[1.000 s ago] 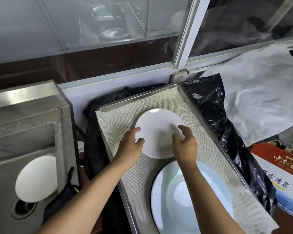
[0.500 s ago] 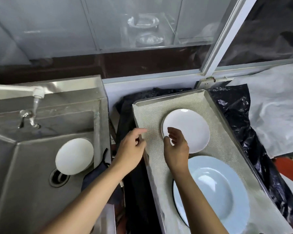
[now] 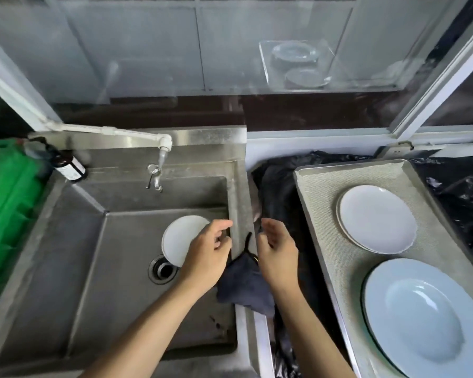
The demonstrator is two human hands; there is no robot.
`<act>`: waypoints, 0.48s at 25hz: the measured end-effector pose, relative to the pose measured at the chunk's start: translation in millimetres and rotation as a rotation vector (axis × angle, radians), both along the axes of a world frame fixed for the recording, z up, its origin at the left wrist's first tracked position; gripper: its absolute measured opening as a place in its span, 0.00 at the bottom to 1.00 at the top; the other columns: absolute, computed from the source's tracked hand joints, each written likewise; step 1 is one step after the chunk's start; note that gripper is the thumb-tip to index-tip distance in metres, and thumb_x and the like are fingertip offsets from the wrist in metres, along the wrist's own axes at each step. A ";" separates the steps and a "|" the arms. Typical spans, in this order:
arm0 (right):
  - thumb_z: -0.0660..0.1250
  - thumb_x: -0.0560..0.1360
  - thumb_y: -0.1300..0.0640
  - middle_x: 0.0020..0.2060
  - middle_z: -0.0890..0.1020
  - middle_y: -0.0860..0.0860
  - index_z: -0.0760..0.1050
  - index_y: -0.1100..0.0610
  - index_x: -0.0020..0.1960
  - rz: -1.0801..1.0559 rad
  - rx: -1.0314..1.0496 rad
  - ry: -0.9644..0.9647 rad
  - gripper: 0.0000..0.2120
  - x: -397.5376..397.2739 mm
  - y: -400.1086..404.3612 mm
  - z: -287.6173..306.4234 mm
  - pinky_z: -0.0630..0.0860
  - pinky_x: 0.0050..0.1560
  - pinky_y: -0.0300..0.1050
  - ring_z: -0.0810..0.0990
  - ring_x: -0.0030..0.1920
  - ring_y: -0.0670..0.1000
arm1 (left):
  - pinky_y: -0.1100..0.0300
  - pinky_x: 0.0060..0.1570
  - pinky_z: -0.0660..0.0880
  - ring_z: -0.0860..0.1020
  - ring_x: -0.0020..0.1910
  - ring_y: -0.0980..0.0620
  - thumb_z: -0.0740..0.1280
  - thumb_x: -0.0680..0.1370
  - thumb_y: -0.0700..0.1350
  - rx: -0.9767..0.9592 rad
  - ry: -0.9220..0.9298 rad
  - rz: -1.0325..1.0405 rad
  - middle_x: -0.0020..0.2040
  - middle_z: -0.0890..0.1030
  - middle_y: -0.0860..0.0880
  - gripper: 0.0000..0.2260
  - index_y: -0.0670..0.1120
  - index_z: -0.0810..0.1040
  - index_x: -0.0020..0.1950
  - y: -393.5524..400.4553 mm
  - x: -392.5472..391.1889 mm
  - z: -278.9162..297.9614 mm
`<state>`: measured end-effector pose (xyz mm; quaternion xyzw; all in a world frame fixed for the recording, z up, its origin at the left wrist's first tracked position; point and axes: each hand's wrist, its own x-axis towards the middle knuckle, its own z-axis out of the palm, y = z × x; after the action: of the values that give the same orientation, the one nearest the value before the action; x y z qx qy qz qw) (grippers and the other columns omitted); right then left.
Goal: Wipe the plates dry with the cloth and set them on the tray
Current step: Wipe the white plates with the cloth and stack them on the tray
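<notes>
- While both hands hover empty over the sink's right rim (image 3: 236,186), the left hand (image 3: 208,255) hangs loosely curled above a white plate (image 3: 178,238) in the basin.
- Right hand (image 3: 277,255) is relaxed, fingers loose, above the dark cloth (image 3: 243,290) draped on the rim.
- Two plates (a small white plate (image 3: 377,218) and a pale blue plate (image 3: 426,320)) lie on the tray (image 3: 322,241).

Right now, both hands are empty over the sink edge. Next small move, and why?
Probably lower the left hand onto the white plate leaning in the sink and lift it. Two plates already sit on the tray, this one is not yet dried, and the dark cloth lies draped on the sink edge by the right hand.
</notes>
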<state>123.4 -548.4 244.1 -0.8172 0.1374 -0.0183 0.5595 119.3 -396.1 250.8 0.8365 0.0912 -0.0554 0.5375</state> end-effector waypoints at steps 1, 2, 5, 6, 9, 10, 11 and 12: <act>0.65 0.79 0.63 0.54 0.84 0.43 0.79 0.54 0.64 0.005 0.003 0.003 0.15 -4.4 17.9 -0.4 0.74 0.60 0.32 0.81 0.57 0.42 | 0.76 0.53 0.69 0.76 0.63 0.57 0.62 0.81 0.37 0.002 -0.013 0.007 0.60 0.79 0.59 0.16 0.51 0.78 0.64 17.6 -3.9 -0.5; 0.65 0.79 0.64 0.57 0.84 0.46 0.79 0.54 0.64 0.002 0.011 0.014 0.16 -8.9 38.6 -1.4 0.75 0.63 0.39 0.81 0.59 0.45 | 0.76 0.54 0.70 0.76 0.62 0.57 0.63 0.80 0.36 0.002 -0.018 0.016 0.59 0.79 0.60 0.15 0.51 0.78 0.64 38.6 -8.4 -2.2; 0.64 0.78 0.65 0.57 0.84 0.48 0.78 0.54 0.63 -0.012 0.046 0.049 0.15 -23.3 92.8 -10.1 0.75 0.62 0.44 0.82 0.59 0.50 | 0.63 0.60 0.73 0.77 0.61 0.60 0.64 0.81 0.39 0.015 -0.001 0.042 0.61 0.79 0.59 0.15 0.54 0.79 0.63 96.7 -20.3 -11.3; 0.64 0.78 0.65 0.55 0.84 0.47 0.78 0.52 0.61 -0.020 0.061 0.064 0.16 -27.4 108.4 -13.8 0.75 0.60 0.42 0.82 0.58 0.50 | 0.63 0.60 0.72 0.77 0.61 0.61 0.64 0.81 0.40 0.014 0.004 0.040 0.62 0.79 0.60 0.15 0.56 0.78 0.62 114.9 -23.2 -15.7; 0.64 0.77 0.65 0.55 0.85 0.47 0.79 0.52 0.61 -0.032 0.056 0.106 0.16 -37.0 149.4 -28.2 0.76 0.57 0.41 0.83 0.56 0.48 | 0.74 0.55 0.69 0.75 0.62 0.63 0.63 0.81 0.39 0.000 -0.001 0.019 0.62 0.79 0.60 0.15 0.55 0.78 0.63 164.2 -28.5 -29.0; 0.65 0.77 0.65 0.55 0.85 0.47 0.79 0.52 0.62 -0.036 0.045 0.114 0.17 -39.9 160.2 -33.4 0.77 0.58 0.41 0.83 0.56 0.48 | 0.75 0.53 0.69 0.76 0.61 0.64 0.64 0.81 0.38 -0.005 0.000 0.018 0.62 0.79 0.60 0.15 0.54 0.78 0.64 177.1 -29.4 -33.7; 0.65 0.77 0.65 0.55 0.85 0.47 0.79 0.52 0.62 -0.041 0.037 0.124 0.17 -42.5 169.2 -38.4 0.77 0.59 0.44 0.83 0.56 0.48 | 0.77 0.52 0.69 0.76 0.59 0.67 0.64 0.81 0.38 -0.015 0.007 0.021 0.62 0.79 0.59 0.16 0.54 0.78 0.64 188.1 -31.1 -39.5; 0.65 0.77 0.65 0.55 0.85 0.48 0.79 0.53 0.62 -0.045 0.031 0.134 0.17 -44.8 179.2 -44.4 0.78 0.60 0.46 0.83 0.56 0.48 | 0.79 0.50 0.69 0.76 0.58 0.70 0.64 0.81 0.38 -0.027 0.020 0.026 0.61 0.79 0.59 0.16 0.53 0.78 0.65 199.1 -33.5 -47.0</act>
<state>78.6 -369.2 199.7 -0.8045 0.1930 0.0260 0.5611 85.9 -197.0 203.8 0.8272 0.1067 -0.0578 0.5487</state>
